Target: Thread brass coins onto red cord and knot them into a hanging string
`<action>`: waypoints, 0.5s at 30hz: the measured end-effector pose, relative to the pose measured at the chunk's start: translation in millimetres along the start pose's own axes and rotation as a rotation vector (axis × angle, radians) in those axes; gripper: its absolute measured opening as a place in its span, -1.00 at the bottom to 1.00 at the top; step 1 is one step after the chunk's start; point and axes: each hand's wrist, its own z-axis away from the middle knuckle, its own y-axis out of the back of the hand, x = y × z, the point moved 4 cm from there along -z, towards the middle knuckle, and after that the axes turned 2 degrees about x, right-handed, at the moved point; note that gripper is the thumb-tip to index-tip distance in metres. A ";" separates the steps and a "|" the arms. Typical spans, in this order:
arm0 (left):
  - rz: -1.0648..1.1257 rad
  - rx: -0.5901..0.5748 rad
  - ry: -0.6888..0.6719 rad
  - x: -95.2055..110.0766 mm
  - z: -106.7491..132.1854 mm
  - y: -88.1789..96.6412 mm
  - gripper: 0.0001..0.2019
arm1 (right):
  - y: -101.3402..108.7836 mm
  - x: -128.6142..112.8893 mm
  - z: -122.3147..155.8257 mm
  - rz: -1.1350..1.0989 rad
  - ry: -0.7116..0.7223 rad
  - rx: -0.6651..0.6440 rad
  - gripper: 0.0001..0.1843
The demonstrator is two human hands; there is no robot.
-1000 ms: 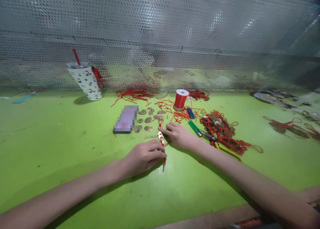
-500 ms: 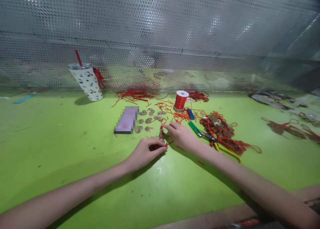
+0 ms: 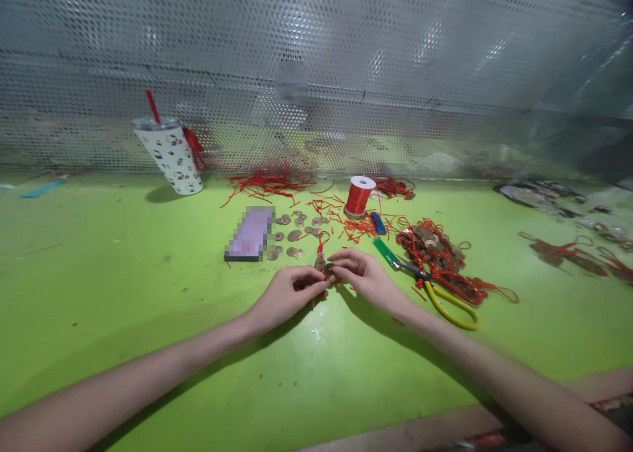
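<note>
My left hand (image 3: 289, 296) and my right hand (image 3: 363, 275) meet at the middle of the green table (image 3: 148, 294), both pinched on a small coin ornament on red cord (image 3: 321, 259). A short red cord loop rises from it above my fingers. Loose brass coins (image 3: 294, 234) lie just beyond my hands, beside a purple phone (image 3: 250, 234). A spool of red cord (image 3: 358, 196) stands farther back.
A patterned cup with a red straw (image 3: 171, 155) stands at the back left. Right of my hands lie yellow-handled pliers (image 3: 445, 304), a green lighter (image 3: 386, 251), a blue lighter (image 3: 378, 223) and a pile of finished coin ornaments (image 3: 438, 248). Perforated metal panel (image 3: 316, 76) closes the back.
My right hand has drawn back toward my left until the fingers meet on the ornament. The ornament, lying stretched on the table before, is now gathered between both hands.
</note>
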 end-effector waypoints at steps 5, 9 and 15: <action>-0.030 0.009 -0.015 2.5 1.0 0.1 -0.73 | -0.4 0.6 -0.5 -0.043 -0.027 -0.003 -0.78; -0.066 0.016 -0.029 2.5 1.5 1.2 -0.74 | 1.1 -0.3 1.3 -0.110 -0.072 0.053 -0.76; -0.063 0.023 -0.050 2.4 2.0 2.1 -0.78 | 0.9 0.6 4.2 -0.198 -0.131 0.108 -0.69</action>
